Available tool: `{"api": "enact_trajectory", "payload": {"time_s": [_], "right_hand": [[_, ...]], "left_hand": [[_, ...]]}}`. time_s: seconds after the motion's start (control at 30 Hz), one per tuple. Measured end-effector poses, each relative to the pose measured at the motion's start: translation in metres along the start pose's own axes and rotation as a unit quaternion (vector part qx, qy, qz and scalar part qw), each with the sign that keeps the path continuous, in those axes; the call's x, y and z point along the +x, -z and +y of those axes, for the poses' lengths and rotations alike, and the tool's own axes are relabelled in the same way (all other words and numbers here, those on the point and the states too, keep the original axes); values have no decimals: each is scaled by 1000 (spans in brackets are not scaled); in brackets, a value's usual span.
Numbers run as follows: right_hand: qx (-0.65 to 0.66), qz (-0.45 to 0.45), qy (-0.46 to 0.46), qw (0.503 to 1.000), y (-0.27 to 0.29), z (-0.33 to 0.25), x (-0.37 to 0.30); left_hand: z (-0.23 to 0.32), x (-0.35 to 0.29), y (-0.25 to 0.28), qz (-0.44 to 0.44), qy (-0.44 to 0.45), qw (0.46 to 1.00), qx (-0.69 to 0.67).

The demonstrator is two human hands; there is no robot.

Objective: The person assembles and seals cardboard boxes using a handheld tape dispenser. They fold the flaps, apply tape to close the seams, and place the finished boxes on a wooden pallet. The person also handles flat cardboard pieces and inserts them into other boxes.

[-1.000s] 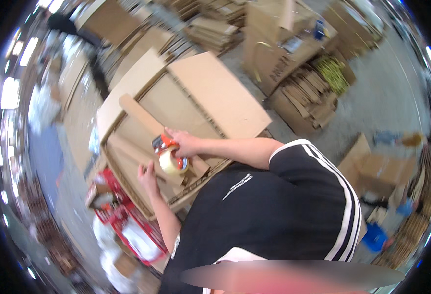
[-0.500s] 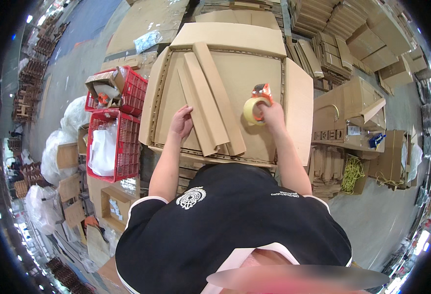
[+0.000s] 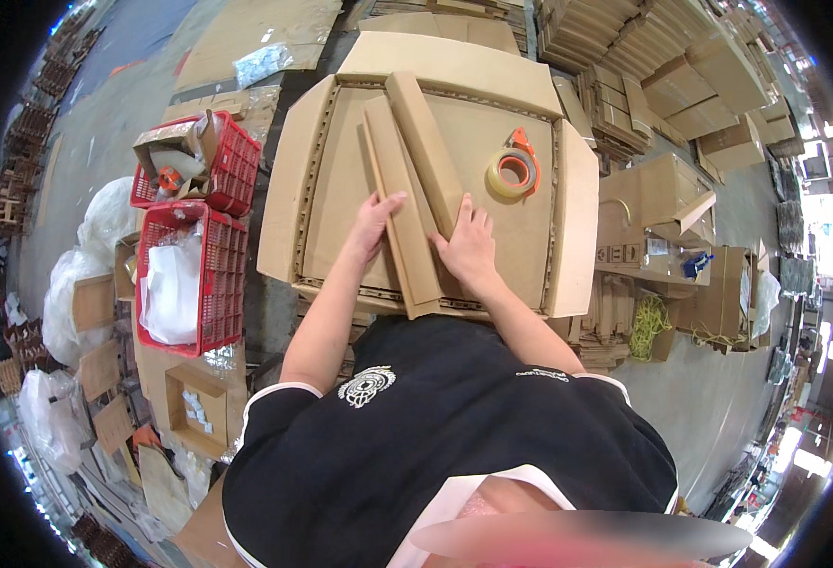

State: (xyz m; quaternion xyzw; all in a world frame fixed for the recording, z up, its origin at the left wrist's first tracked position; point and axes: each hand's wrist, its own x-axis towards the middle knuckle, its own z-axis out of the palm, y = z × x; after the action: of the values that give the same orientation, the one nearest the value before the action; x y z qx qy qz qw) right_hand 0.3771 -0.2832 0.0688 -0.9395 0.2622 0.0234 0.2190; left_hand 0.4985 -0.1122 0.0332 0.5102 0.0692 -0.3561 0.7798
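- hands both flat and unclenched, gripping nothing: left hand [image 3: 375, 220] rests on the narrow cardboard strip [image 3: 399, 204], right hand [image 3: 469, 244] presses just right of it
- second cardboard strip [image 3: 426, 151] lies beyond the right fingertips, touching the first
- both strips sit inside the big open cardboard box [image 3: 568, 237]
- tape dispenser [image 3: 513, 170] lies inside too, beyond the right hand, untouched
- judgement: strips should stay square and butted, palms spread for even pressure
- red crates [image 3: 218, 275] off to the left hand's side; near one holds a white bag [image 3: 172, 289], far one cardboard scraps
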Motion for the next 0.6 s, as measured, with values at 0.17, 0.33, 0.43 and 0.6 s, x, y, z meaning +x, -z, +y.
{"api": "enact_trajectory", "payload": {"time_s": [0.17,0.33,0.43,0.6], "right_hand": [[82,-54,34,995,20,24,16],[431,-167,-21,886,49,22,-3],[481,-134,36,866,62,4,-22],[404,-5,268,874,85,-6,-20]], "left_hand": [[-5,0,-31,43,-21,984,172],[11,-10,-56,34,-36,998,50],[27,-38,-84,-21,-151,984,-95],[56,-71,-107,-69,-368,927,-11]]}}
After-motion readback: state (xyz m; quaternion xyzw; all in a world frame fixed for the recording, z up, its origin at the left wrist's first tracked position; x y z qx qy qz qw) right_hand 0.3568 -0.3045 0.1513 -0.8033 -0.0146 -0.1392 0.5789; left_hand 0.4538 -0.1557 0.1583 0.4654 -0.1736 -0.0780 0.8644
